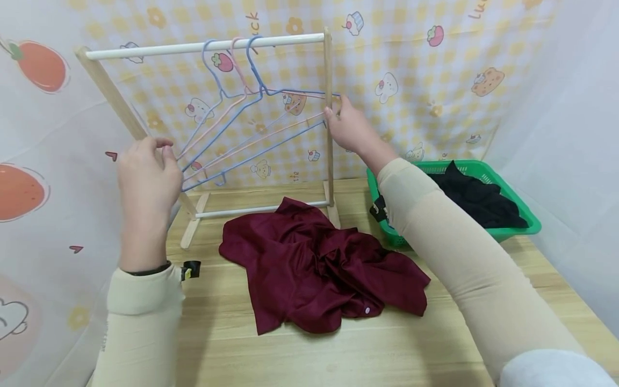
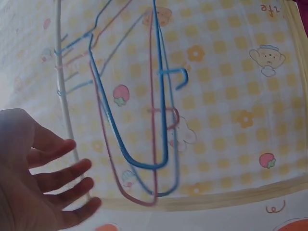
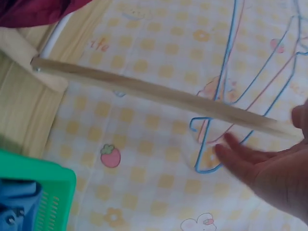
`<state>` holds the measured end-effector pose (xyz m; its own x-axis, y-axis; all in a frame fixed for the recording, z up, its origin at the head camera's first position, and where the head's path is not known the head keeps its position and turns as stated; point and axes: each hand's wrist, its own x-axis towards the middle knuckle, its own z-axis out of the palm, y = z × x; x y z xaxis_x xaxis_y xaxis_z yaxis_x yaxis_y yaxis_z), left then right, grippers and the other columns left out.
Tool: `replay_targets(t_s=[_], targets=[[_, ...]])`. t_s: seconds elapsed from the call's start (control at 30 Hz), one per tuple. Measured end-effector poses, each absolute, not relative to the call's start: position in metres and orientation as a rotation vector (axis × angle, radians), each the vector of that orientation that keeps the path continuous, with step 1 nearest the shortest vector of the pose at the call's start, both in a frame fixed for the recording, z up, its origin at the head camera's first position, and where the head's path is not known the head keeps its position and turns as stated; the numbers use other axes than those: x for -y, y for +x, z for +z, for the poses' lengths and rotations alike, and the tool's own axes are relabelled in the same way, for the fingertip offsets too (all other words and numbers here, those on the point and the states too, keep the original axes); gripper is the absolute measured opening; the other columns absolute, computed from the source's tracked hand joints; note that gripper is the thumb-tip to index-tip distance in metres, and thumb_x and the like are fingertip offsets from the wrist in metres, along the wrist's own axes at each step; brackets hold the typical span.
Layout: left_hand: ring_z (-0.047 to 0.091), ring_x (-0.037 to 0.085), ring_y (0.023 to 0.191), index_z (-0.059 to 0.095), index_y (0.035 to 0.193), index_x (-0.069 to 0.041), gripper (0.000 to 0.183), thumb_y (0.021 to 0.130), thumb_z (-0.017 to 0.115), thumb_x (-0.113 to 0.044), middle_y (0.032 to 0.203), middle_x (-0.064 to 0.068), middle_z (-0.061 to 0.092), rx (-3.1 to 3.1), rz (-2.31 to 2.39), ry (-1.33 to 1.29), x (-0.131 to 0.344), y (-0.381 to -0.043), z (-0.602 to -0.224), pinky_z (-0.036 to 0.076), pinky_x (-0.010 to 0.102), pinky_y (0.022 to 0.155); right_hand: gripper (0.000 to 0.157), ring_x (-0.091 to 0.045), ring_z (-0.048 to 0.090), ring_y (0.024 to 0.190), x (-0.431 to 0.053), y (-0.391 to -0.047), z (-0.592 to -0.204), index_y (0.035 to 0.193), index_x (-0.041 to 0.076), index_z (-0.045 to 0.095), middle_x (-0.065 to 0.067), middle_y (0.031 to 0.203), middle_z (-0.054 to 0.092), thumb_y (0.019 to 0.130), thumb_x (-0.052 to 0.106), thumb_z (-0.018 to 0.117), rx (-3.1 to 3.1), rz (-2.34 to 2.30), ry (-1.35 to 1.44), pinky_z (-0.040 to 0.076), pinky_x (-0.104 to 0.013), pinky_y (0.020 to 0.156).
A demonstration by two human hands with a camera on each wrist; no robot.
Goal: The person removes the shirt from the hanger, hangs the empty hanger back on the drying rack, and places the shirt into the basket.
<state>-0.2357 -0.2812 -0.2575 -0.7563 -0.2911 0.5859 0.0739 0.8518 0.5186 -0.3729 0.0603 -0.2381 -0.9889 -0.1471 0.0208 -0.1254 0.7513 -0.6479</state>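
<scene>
Three wire hangers hang side by side on the white top bar (image 1: 159, 50) of a wooden rack: a front blue hanger (image 1: 261, 88), a pink hanger (image 1: 246, 88) and a rear blue hanger (image 1: 221, 94). My left hand (image 1: 150, 177) is at their left ends; in the left wrist view its fingers are spread, apart from the wire. At the right ends, my right hand (image 1: 350, 126) is beside the rack's right post (image 1: 330, 156). In the right wrist view, its extended fingers (image 3: 236, 161) overlap a blue hanger's end. A crumpled maroon garment (image 1: 290, 269) lies below on the table.
A green basket (image 1: 531, 223) stands right of the rack, holding black cloth (image 1: 483, 201) and a blue item (image 3: 19, 202). The rack's feet (image 1: 193, 228) rest on the wooden table (image 1: 314, 360). A patterned curtain (image 1: 464, 107) hangs close behind.
</scene>
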Motion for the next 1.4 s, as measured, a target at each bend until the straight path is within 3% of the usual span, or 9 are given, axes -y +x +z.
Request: replay_targets(t_s=[0.07, 0.13, 0.2, 0.3, 0.5, 0.67, 0.8, 1.2, 1.4], targets=[[0.059, 0.052, 0.126, 0.072, 0.123, 0.006, 0.033, 0.108, 0.051, -0.013, 0.125, 0.030, 0.072, 2.234, -0.650, 0.033, 0.270, -0.231, -0.260, 0.040, 0.058, 0.115, 0.082, -0.034, 0.030, 0.162, -0.064, -0.361, -0.245, 0.171, 0.010, -0.008, -0.017, 0.177, 0.024, 0.113, 0.055, 0.029, -2.911, -0.990, -0.234, 0.028, -0.048, 0.133], [0.064, 0.051, 0.113, 0.074, 0.114, 0.008, 0.027, 0.104, 0.055, -0.008, 0.115, 0.029, 0.075, 2.154, -0.608, -0.125, 0.258, -0.227, -0.266, 0.046, 0.056, 0.105, 0.084, -0.038, 0.048, 0.151, -0.068, -0.345, -0.255, 0.171, 0.009, -0.005, -0.021, 0.176, 0.022, 0.113, 0.056, 0.032, -2.879, -0.931, -0.239, 0.040, -0.049, 0.126], [0.068, 0.048, 0.103, 0.075, 0.110, 0.008, 0.023, 0.103, 0.057, -0.005, 0.107, 0.027, 0.076, 2.140, -0.552, -0.271, 0.246, -0.223, -0.275, 0.052, 0.056, 0.095, 0.086, -0.038, 0.068, 0.123, -0.072, -0.328, -0.268, 0.172, 0.011, -0.003, -0.024, 0.172, 0.031, 0.112, 0.058, 0.036, -2.825, -0.859, -0.256, 0.054, -0.049, 0.110], [0.072, 0.042, 0.100, 0.075, 0.111, 0.004, 0.021, 0.103, 0.057, -0.006, 0.107, 0.022, 0.078, 2.295, -0.511, -0.448, 0.231, -0.220, -0.290, 0.056, 0.054, 0.087, 0.088, -0.036, 0.073, 0.095, -0.077, -0.300, -0.291, 0.173, 0.014, -0.001, -0.026, 0.165, 0.041, 0.110, 0.060, 0.040, -2.743, -0.754, -0.303, 0.060, -0.050, 0.093], [0.062, 0.039, 0.131, 0.070, 0.135, -0.012, 0.038, 0.099, 0.073, -0.025, 0.139, 0.015, 0.068, 2.864, -0.244, -0.625, 0.213, -0.223, -0.326, 0.055, 0.061, 0.100, 0.093, -0.043, 0.033, 0.159, -0.086, -0.244, -0.333, 0.171, 0.006, 0.012, -0.027, 0.169, 0.037, 0.107, 0.064, 0.047, -2.675, -0.530, -0.423, 0.034, -0.059, 0.127], [0.029, 0.051, 0.158, 0.029, 0.169, -0.027, 0.116, 0.076, 0.097, -0.038, 0.175, 0.018, 0.024, 3.308, 0.140, -0.582, 0.202, -0.226, -0.369, 0.041, 0.078, 0.110, 0.101, -0.050, 0.044, 0.151, -0.091, -0.211, -0.365, 0.170, 0.004, 0.017, -0.035, 0.164, 0.039, 0.102, 0.070, 0.052, -2.671, -0.410, -0.312, 0.042, -0.061, 0.120], [0.014, 0.058, 0.161, 0.004, 0.173, -0.030, 0.147, 0.065, 0.102, -0.045, 0.180, 0.018, -0.002, 3.454, 0.108, -0.508, 0.202, -0.232, -0.407, 0.034, 0.086, 0.109, 0.113, -0.056, 0.048, 0.145, -0.093, -0.200, -0.392, 0.172, 0.009, 0.004, -0.043, 0.164, 0.030, 0.097, 0.076, 0.056, -2.641, -0.439, -0.242, 0.043, -0.066, 0.117], [0.001, 0.066, 0.158, -0.001, 0.173, -0.025, 0.156, 0.060, 0.099, -0.063, 0.178, 0.026, -0.005, 3.564, -0.215, -0.499, 0.179, -0.224, -0.458, 0.019, 0.086, 0.118, 0.135, -0.053, 0.045, 0.150, -0.092, -0.194, -0.430, 0.170, 0.015, -0.016, -0.041, 0.171, 0.010, 0.086, 0.083, 0.065, -2.486, -0.643, -0.312, 0.038, -0.061, 0.123], [0.009, 0.066, 0.157, 0.005, 0.173, -0.015, 0.138, 0.074, 0.087, -0.066, 0.177, 0.030, 0.004, 3.512, -0.164, -0.472, 0.149, -0.216, -0.470, 0.023, 0.080, 0.121, 0.142, -0.052, 0.049, 0.147, -0.080, -0.194, -0.428, 0.170, 0.017, -0.018, -0.039, 0.172, 0.007, 0.081, 0.078, 0.075, -2.479, -0.629, -0.385, 0.043, -0.060, 0.120]])
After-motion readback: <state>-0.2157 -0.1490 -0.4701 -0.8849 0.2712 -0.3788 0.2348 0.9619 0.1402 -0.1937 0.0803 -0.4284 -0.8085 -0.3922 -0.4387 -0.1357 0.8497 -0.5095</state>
